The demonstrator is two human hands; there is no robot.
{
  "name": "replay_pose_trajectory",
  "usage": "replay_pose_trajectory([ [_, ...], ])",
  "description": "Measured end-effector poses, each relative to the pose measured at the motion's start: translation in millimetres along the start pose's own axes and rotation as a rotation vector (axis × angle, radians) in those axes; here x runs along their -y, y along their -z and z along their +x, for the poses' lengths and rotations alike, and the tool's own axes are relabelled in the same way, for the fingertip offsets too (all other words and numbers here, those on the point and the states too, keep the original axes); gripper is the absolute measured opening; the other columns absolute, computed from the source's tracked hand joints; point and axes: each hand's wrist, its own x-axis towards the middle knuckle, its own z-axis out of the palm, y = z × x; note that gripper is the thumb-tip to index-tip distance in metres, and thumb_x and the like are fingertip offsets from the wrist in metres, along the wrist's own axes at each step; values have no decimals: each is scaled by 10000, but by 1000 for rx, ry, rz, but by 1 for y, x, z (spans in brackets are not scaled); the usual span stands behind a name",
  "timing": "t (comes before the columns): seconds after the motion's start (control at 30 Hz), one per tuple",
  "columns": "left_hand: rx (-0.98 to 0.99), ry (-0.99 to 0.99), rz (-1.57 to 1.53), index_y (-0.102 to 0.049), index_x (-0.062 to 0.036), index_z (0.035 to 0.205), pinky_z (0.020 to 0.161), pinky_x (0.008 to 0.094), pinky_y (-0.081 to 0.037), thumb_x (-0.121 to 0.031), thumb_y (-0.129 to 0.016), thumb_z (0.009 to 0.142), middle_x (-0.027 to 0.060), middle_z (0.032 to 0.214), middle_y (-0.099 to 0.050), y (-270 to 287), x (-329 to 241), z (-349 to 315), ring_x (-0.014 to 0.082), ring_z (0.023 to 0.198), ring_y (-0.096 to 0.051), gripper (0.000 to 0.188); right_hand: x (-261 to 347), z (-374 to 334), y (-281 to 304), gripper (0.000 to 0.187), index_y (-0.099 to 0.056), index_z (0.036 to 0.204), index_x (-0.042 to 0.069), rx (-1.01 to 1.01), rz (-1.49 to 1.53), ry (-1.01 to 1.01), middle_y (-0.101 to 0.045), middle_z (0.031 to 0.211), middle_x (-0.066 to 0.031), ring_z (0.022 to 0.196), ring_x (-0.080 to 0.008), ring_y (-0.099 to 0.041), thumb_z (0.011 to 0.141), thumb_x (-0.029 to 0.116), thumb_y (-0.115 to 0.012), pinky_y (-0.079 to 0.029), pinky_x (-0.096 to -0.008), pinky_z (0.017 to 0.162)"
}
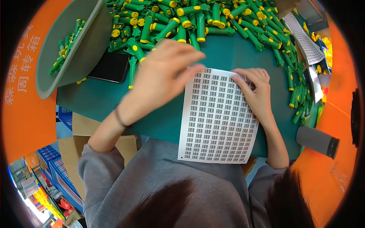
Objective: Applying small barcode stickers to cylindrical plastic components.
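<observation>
Dark hair (163,205) hangs closest to the lens, bottom middle of the frame, over your grey top (213,190). Your label sheet (220,117) sits centre frame, printed side up, long axis running roughly top to bottom with its top leaning slightly right; upper part over the green desk (163,125), bottom end out past the near edge toward your lap. Right hand (259,89) has it by the upper right corner: thumb on the printed face, fingers closed around the edge. Left hand (165,70) is blurred, at the upper left corner, thumb and forefinger tips pointing right with a narrow gap; can't tell if they touch the paper or pinch a label. Key relation: the sheet's top row lies right at the left fingertips, sheet body below and to the right of them. Left fingers are the nearer to that corner; right hand is across the width at the opposite corner. Green tubes with yellow ends (200,28) heap along the top of the frame, beyond both hands; one loose tube (132,72) lies just left of your left hand. Black phone (110,67) is farther left, beside the grey bin (91,53). Grey cylinder (316,140) is at right, well apart from the sheet.
</observation>
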Motion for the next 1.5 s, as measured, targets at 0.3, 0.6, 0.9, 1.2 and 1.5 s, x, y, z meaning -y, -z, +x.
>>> replay_pose_trajectory([
  [0.3,-87,-265,168,-704,-109,896,860,360,-490,-124,-699,728,-3,989,-674,-43,14,-16,224,999,-606,168,4,-1,-5,127,-743,950,46,-50,30,-9,-664,845,-30,894,-188,-556,880,149,-722,-347,-349,982],
  [0.6,-178,-205,-59,-658,-70,926,822,358,-493,-70,-793,751,35,999,-670,-35,11,-6,252,947,-601,221,-5,72,-10,269,-691,1114,59,-143,-165,313,-631,1086,-92,976,-274,-586,855,124,-727,-480,-376,907],
  [0.9,-268,-47,-226,-668,-62,959,825,354,-479,-30,-767,795,70,1006,-680,-26,14,-7,273,952,-600,195,6,128,-12,263,-620,1081,34,188,-436,419,-582,1092,-94,920,-302,-628,836,80,-701,-522,-410,795],
  [1.2,-265,122,-494,-553,-64,1334,939,371,-478,-127,-829,761,117,1275,-612,-25,3,-1,267,1145,-586,639,25,49,28,191,-640,936,26,102,336,120,-569,1156,-84,979,-166,-596,792,-70,-721,-491,-280,810],
  [1.5,212,337,-1074,-321,-39,1472,926,324,-539,-13,-746,861,125,1078,-700,-25,-34,16,188,1032,-679,745,27,-21,16,345,-561,1153,5,7,957,33,-564,1162,-124,1080,-190,-569,843,-75,-687,-480,-310,921],
])
